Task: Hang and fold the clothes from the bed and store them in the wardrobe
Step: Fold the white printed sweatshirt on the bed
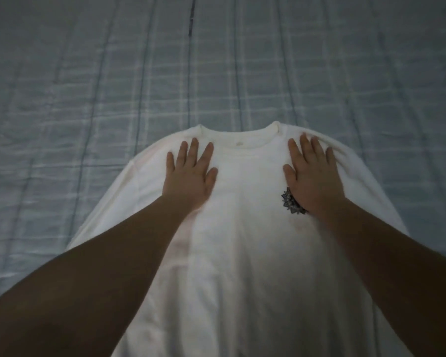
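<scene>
Only the head view to go on here: a white t-shirt (pixel 242 253) lies face up on the bed, collar (pixel 238 130) at the far end and the hem running off the near edge of the shot. The left hand (pixel 191 173) and right hand (pixel 310 176) are both flat on the chest, fingers spread and straight, well apart from each other with one on each side just below the neckline, gripping nothing. The heel of the right hand covers part of a small dark emblem (pixel 290 203). What could go wrong, I reckon: the fabric is rucked up by the right fingertips near the shoulder, so pushing outward could drag that crease along rather than flatten it, and a fold made over it would come out lumpy. I can't tell where the sleeves lie, so one tucked under could skew the fold too. The bed cover (pixel 88 99) is a blue-grey check quilt, a bit wrinkled itself and probably soft, so it won't give a crisp edge. The room is dim, and no wardrobe or hangers are in view
</scene>
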